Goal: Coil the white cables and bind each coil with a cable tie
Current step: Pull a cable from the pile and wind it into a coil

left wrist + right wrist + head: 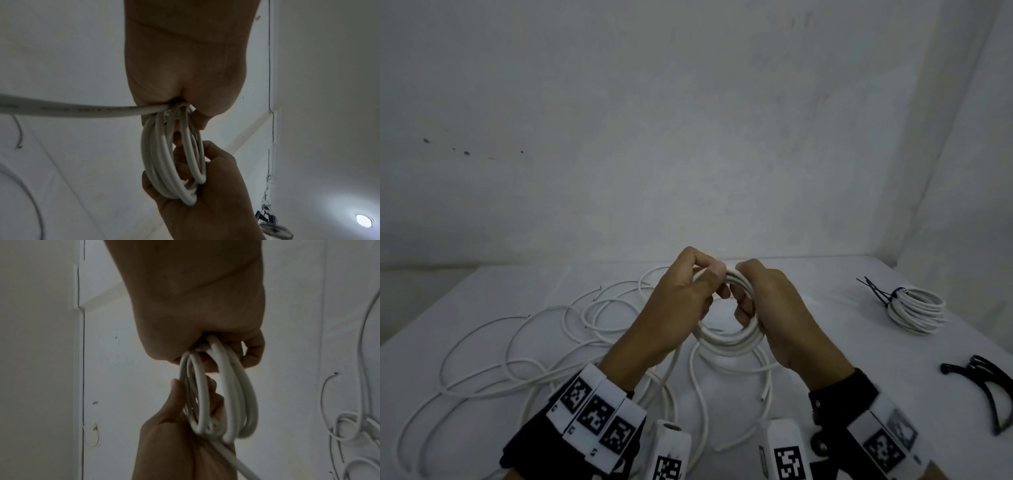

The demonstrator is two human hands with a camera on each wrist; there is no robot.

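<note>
I see both hands, left (681,301) and right (774,308), gripping round white cable coil (726,339) above table (825,342)

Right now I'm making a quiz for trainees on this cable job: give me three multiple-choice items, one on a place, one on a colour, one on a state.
1. Where does the finished coil lie?
A. On the table at the far right
B. Under the left wrist
C. On the wall

2. What colour are the spare cable ties at the right edge?
A. White
B. Black
C. Red

3. How is the coil in progress held?
A. Lying loose on the table
B. Gripped by the left hand and the right hand together
C. Hanging from one finger

Answers: 1 A, the head view shows it resting on the table at the right, already bound with a dark tie. 2 B, they show as dark strips against the white surface. 3 B, both wrist views show fingers of each hand curled round the loops.
</note>
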